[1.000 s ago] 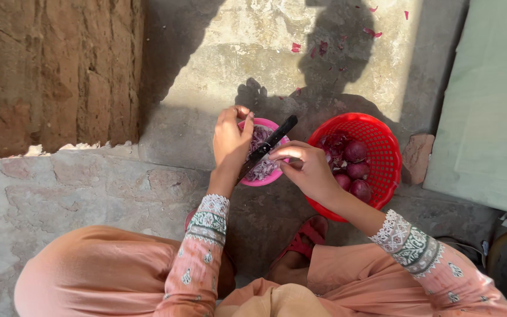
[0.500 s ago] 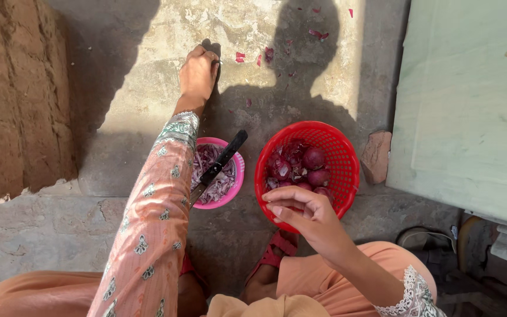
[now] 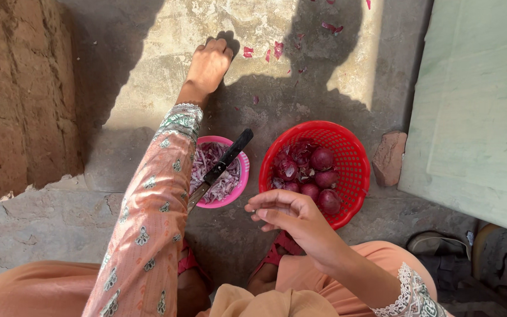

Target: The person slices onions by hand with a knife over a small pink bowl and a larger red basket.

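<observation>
Left hand (image 3: 209,66) is stretched far forward, arm straight, fingers curled down against the concrete floor (image 3: 165,88) near scattered red onion peels (image 3: 277,50) — we cannot tell whether it grips anything. Right hand (image 3: 286,216) hovers at the near rim of the red basket (image 3: 356,176), fingers loosely bent together, holding nothing we can see. We note peeled red onions (image 3: 323,158) inside that basket. Just left of it sits a pink bowl (image 3: 243,176) of chopped onion (image 3: 225,186), with a black-handled knife (image 3: 221,167) lying across it, blade partly hidden under the left sleeve (image 3: 154,223).
</observation>
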